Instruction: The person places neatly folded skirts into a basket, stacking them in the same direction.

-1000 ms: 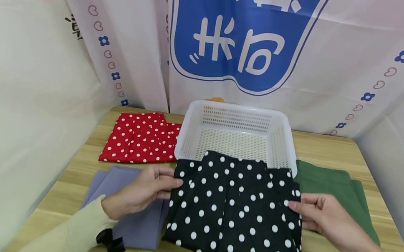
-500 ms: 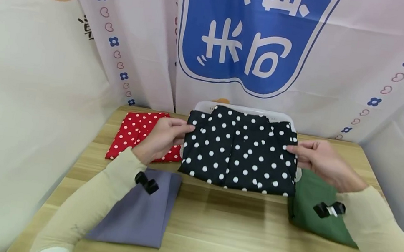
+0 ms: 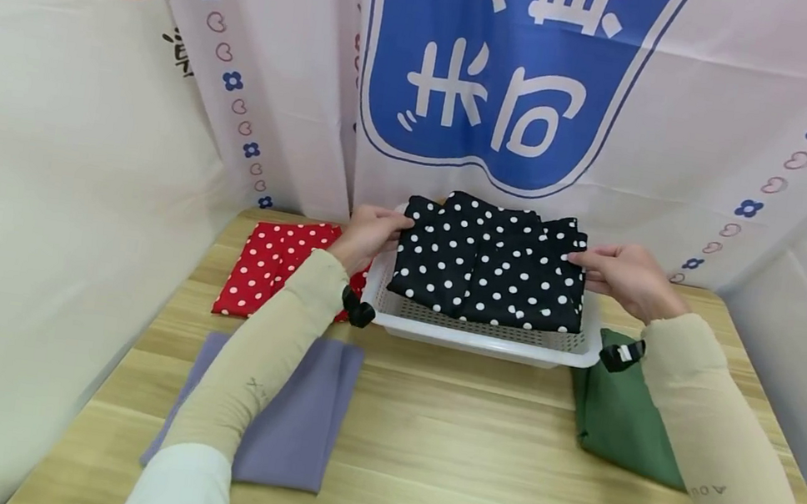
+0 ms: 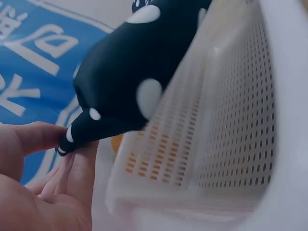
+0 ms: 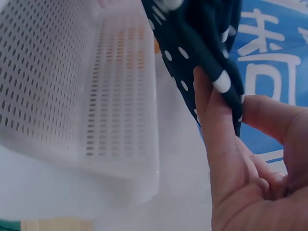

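A folded black cloth with white polka dots [image 3: 492,267] is held up over the white perforated plastic basket [image 3: 468,341] at the back of the table. My left hand [image 3: 369,235] pinches its left edge between thumb and fingers, as the left wrist view shows on the cloth's dark corner [image 4: 106,120]. On the opposite edge, my right hand [image 3: 630,278] pinches the fabric the same way; in the right wrist view the cloth [image 5: 202,53] hangs between thumb and fingers. Both hands are above the basket's side rims. The cloth hides much of the basket's inside.
A folded red polka-dot cloth [image 3: 266,264] lies left of the basket, partly behind my left arm. Nearer, a folded purple-grey cloth [image 3: 296,415] lies under that forearm. A folded green cloth [image 3: 624,422] is at right, partly covered by my right arm. A printed curtain [image 3: 693,111] hangs behind the table.
Both hands have carried the polka-dot black cloth forward, away from the front of the table, to above the basket. The basket's front rim and the table before it have come into view.
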### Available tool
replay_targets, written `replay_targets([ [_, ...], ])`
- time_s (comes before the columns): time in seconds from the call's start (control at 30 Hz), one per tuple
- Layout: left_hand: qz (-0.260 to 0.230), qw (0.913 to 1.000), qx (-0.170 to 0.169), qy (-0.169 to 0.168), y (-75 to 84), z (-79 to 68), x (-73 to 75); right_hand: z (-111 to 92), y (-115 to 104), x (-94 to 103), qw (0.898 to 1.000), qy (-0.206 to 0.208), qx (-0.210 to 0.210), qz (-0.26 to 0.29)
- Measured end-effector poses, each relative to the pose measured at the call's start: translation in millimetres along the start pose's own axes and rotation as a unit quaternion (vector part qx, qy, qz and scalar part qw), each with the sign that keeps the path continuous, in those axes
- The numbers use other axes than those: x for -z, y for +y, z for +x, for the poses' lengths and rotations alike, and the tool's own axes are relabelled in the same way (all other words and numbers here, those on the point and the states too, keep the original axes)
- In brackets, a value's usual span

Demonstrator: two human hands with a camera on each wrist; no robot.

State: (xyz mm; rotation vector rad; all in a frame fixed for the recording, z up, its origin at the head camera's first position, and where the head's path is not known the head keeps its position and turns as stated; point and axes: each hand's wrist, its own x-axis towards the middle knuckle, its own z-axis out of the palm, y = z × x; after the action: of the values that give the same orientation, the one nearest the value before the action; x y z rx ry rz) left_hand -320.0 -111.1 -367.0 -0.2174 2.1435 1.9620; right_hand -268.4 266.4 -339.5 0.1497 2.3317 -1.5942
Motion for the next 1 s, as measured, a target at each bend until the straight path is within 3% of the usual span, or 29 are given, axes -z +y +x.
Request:
replay_targets([
  [0.23,0.066,0.9977,0.013,0.005,-10.8,12.8,-4.9,11.0,9.6,-7.7,0.999,0.003,-0.004,-0.047],
  [0.6,0.148,0.9885,-0.010,0.030,-15.2,11.5,-14.2,14.5,14.3,-15.8,0.997,-0.010,-0.009,-0.081],
  [0.7,0.203,0.9768,-0.053,0.039,-14.5,8.5,-14.9,10.9,13.1,-13.0,0.996,-0.023,-0.010,-0.086],
  [0.83,0.268,0.9526,-0.133,0.055,-13.6,-0.4,-10.1,3.2,11.7,-3.2,0.993,-0.045,0.002,-0.108],
  [1.0,0.328,0.9265,-0.178,0.049,-11.5,-16.6,1.5,-12.9,11.3,12.4,0.989,-0.042,0.025,-0.139],
])
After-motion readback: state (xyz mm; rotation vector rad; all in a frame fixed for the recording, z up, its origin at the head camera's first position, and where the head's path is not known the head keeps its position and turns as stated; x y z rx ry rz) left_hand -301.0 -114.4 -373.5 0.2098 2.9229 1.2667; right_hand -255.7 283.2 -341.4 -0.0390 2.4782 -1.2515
